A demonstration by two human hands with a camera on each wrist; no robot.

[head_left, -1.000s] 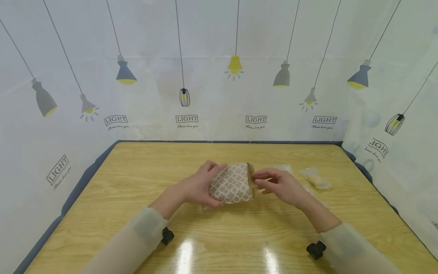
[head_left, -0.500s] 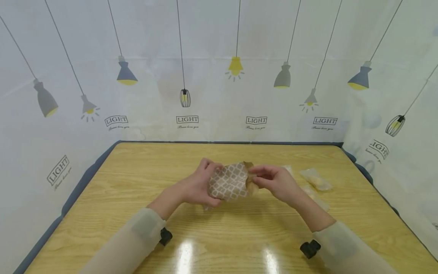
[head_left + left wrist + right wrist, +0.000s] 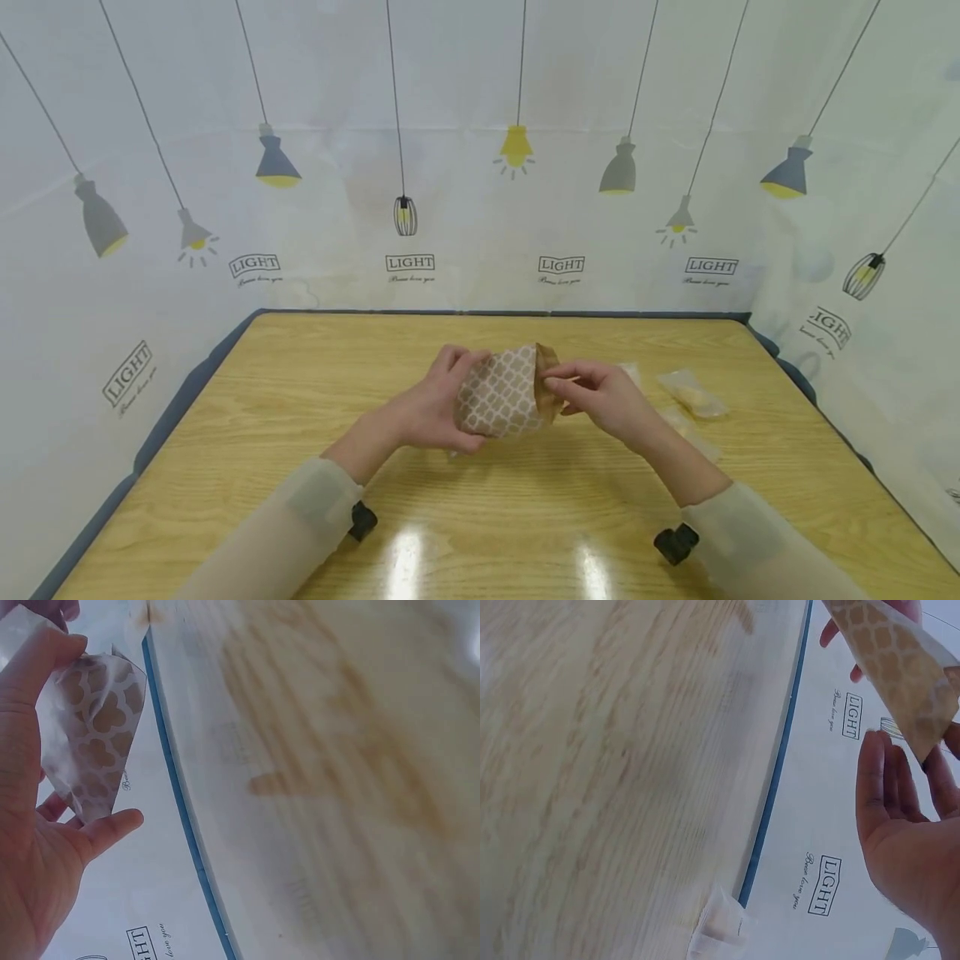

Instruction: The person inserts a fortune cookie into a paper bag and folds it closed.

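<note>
"what's changed?"
"the mouth [image 3: 548, 357] of the patterned paper bag [image 3: 498, 396] gapes wider than half a second ago; its inside seems easier to reach."
"grips?"
"left hand [image 3: 433, 410] grips it above the table [image 3: 480, 525]; right hand [image 3: 617, 402] is at the mouth, pinching or not i can't tell."

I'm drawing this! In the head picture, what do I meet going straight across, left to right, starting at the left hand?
Left hand → patterned paper bag → right hand → clear packet farthest right.

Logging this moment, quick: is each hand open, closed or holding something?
Left hand: holding the bag.
Right hand: at the bag's mouth; whether it pinches cannot be told.
</note>
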